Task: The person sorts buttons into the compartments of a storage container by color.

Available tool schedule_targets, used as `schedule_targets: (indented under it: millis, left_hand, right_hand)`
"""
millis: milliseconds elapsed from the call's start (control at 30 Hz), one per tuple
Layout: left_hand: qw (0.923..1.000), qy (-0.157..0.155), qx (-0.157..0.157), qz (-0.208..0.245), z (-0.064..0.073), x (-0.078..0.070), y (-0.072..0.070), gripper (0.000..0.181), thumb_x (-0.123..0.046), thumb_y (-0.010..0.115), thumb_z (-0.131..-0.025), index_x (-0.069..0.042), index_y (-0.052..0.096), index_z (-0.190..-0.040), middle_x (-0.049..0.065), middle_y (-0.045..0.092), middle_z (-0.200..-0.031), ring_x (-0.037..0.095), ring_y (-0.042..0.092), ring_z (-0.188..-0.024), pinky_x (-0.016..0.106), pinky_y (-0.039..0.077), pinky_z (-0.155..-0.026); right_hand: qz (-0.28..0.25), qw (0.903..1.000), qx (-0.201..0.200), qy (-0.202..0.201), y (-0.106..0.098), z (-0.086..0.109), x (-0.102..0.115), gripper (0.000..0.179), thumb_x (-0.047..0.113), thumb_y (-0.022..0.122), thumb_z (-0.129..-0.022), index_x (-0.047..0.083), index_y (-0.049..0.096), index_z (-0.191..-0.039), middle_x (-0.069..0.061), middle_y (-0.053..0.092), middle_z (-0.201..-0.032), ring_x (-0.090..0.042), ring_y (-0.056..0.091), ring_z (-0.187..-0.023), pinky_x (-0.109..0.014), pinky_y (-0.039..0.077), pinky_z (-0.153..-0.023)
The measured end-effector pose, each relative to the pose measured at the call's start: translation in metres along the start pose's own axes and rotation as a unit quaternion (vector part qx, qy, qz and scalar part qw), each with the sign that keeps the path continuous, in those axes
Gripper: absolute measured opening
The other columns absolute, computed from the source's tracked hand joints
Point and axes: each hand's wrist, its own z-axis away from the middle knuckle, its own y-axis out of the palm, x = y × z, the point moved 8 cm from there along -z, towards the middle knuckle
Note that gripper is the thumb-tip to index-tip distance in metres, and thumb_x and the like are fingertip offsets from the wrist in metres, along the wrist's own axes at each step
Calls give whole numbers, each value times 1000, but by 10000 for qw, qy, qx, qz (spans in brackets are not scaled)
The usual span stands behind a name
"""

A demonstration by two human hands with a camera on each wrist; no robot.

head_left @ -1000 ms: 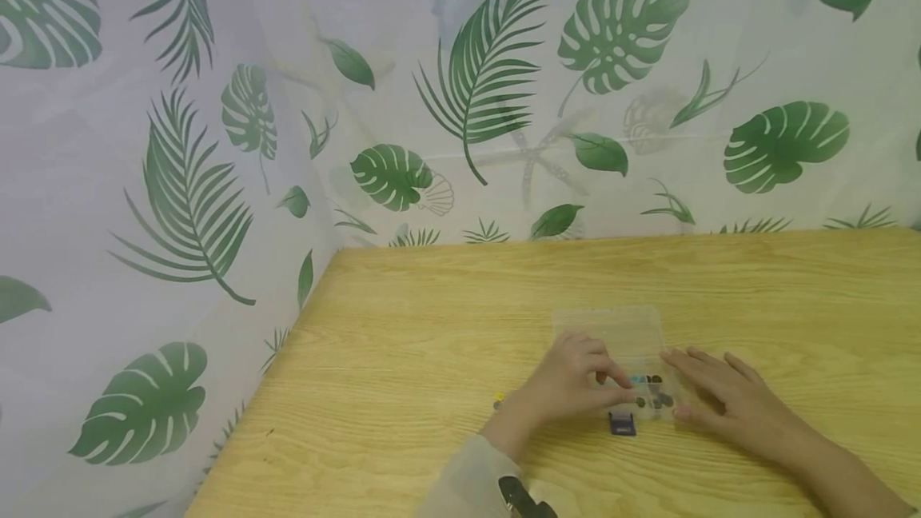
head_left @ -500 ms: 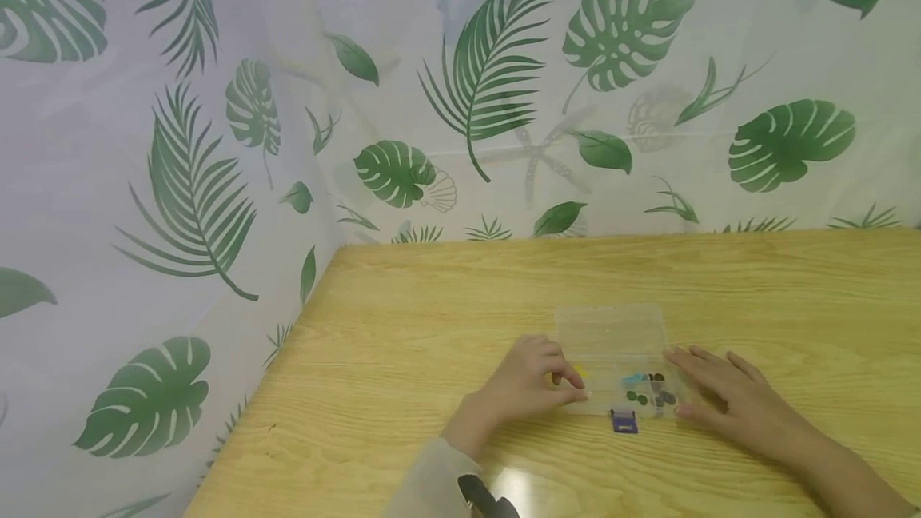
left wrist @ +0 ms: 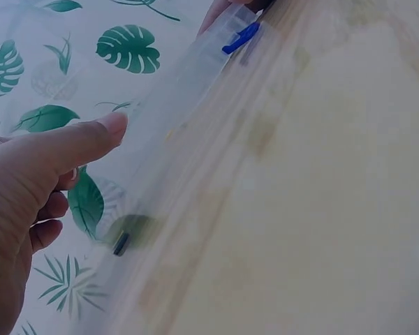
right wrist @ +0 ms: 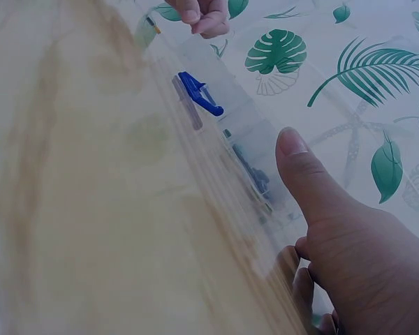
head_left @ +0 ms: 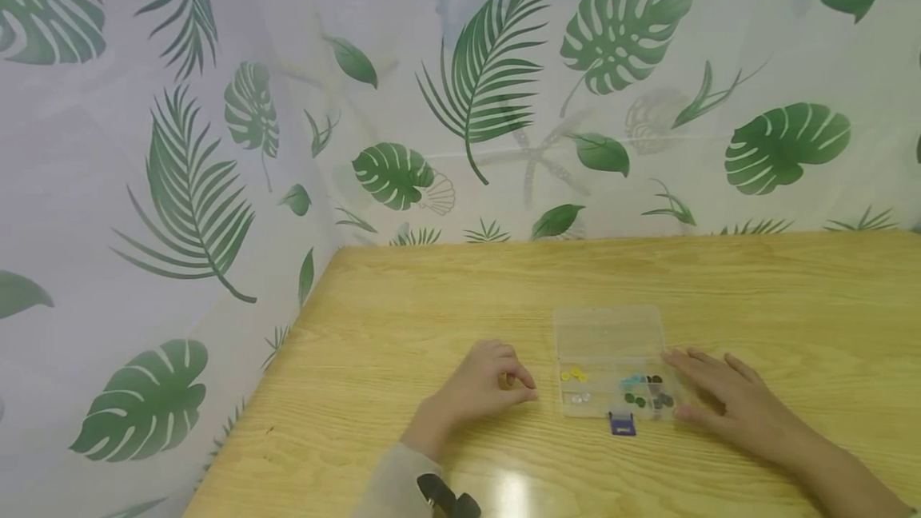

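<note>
A clear plastic compartment box (head_left: pixel 608 398) lies on the table with its lid (head_left: pixel 608 330) raised and its blue latch (head_left: pixel 622 424) hanging at the front. Small round button-like pieces sit in it by colour: yellow pieces (head_left: pixel 576 375) and whitish ones on the left, light blue and green towards the middle, dark ones on the right. My left hand (head_left: pixel 480 386) hovers left of the box, fingers bent, nothing visible in them. Near it, in the left wrist view, stands a small dark piece (left wrist: pixel 121 243) on the table. My right hand (head_left: pixel 734 398) rests against the box's right side, fingers extended.
The wood-grain table (head_left: pixel 403 302) runs back to a leaf-patterned curtain (head_left: pixel 504 102), which also closes off the left side. A bright light reflection lies on the table in front of my left hand.
My left hand has moved left from the box's middle compartments, past its left compartments, to outside the box, uncovering the yellow, whitish and green pieces. The right hand has stayed at the box's side.
</note>
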Motion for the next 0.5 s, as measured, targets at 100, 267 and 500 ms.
schedule_targets:
  millis: [100, 267, 500]
  left_hand:
    - [10000, 4, -45, -48, 9, 7, -6, 9, -29, 75, -81, -21, 72, -82, -13, 50, -70, 3, 40, -74, 25, 37, -85]
    - [10000, -5, -55, 29, 22, 16, -13, 8, -29, 75, -81, -22, 71, -82, -15, 51, -72, 2, 41, -76, 24, 37, -83]
    - [9993, -215, 265, 170, 33, 27, -11, 11, -33, 74, -80, -23, 71, -84, -17, 49, -75, 1, 39, -79, 22, 35, -82]
  right_hand:
    - [12, 10000, 11, 16, 0, 0, -1, 68, 24, 68, -86, 17, 36, -146, -25, 44, -139, -53, 35, -125, -62, 1, -110]
    - [47, 10000, -15, -28, 0, -1, -1, 68, 24, 68, -86, 16, 37, -146, -25, 45, -139, -52, 36, -125, -62, 2, -110]
    - [36, 10000, -19, -32, 0, 0, -1, 68, 24, 68, -86, 16, 37, -146, -25, 44, -140, -51, 35, -127, -63, 2, -109]
